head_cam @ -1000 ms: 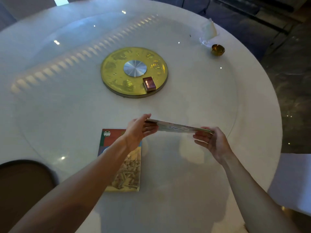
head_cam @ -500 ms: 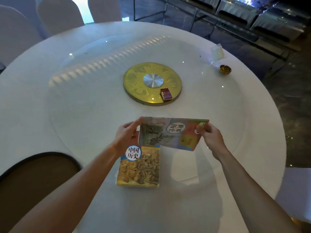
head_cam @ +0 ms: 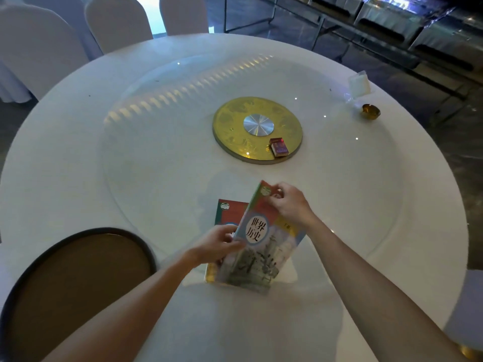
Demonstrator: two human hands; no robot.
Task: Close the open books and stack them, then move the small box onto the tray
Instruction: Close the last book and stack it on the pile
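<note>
Two closed books lie near the table's front. The lower book (head_cam: 228, 210) shows a red top corner; most of it is covered. Above it, slightly tilted, is the second book (head_cam: 261, 246) with a round white title patch. My left hand (head_cam: 218, 244) grips its left edge and my right hand (head_cam: 288, 205) pinches its far corner. A small red box (head_cam: 279, 147) rests on the front right rim of the round gold disc (head_cam: 235, 126) at the table's centre. A brown oval tray (head_cam: 75, 283) with a dark rim sits at the front left.
The round white table (head_cam: 78, 152) carries a glass turntable. A small gold bowl (head_cam: 370, 111) and a clear card holder (head_cam: 360, 83) stand at the far right. White covered chairs (head_cam: 117, 19) line the far side.
The second book has turned from crosswise in the air to lengthwise and come down over the lower book. Both hands still hold it. My view has lifted and shifted left.
</note>
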